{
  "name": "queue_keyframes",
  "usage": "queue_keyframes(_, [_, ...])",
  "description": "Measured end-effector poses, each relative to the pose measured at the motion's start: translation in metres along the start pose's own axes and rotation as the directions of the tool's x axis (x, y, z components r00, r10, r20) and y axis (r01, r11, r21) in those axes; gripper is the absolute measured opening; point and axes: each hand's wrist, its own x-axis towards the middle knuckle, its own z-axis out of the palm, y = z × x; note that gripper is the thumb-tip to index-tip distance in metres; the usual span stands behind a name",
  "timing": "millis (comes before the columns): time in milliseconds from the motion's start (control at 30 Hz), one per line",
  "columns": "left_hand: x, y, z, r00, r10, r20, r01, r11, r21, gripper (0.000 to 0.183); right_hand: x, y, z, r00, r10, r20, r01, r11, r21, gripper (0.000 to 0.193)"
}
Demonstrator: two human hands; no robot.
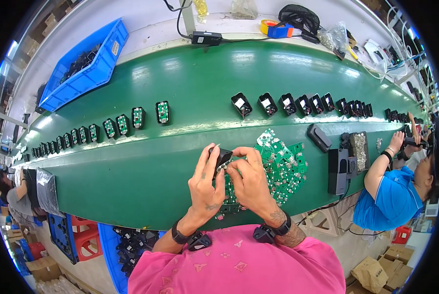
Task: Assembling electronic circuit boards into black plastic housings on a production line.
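Observation:
My left hand [204, 183] is closed round a small black plastic housing [223, 158], which it holds tilted above the near part of the bench. My right hand [250, 182] has its fingers pinched together at the housing's near edge. Something small and silvery shows by those fingertips, too covered to name. Beneath and to the right of my hands spreads a loose heap of green circuit boards [283, 169]. Beyond them, to the left, stands a row of black housings with green boards inside [163, 112]. A row of black housings with white insides and wires [241, 104] runs off to the right.
A blue crate [84, 66] of dark parts stands far left. On the right are a black speaker-like box [338, 171], a dark oblong case [319, 138] and a tray of small metal parts [359, 153]. A co-worker in blue [388, 196] sits at right. Another blue bin [112, 255] lies below the bench edge.

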Motion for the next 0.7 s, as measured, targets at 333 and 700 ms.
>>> queue_keyframes(333, [0.015,0.008,-0.004,0.942,-0.305,0.143,0.337,0.839,-0.427,0.056,0.002,0.009,0.001,0.951,0.286,-0.119,-0.252,0.938,0.239,0.011])
queue_keyframes(700, [0.021,0.010,0.000,0.851,-0.394,0.348,0.518,0.738,-0.432,0.057,-0.003,0.015,-0.004,0.950,0.310,-0.040,-0.210,0.728,0.653,0.006])
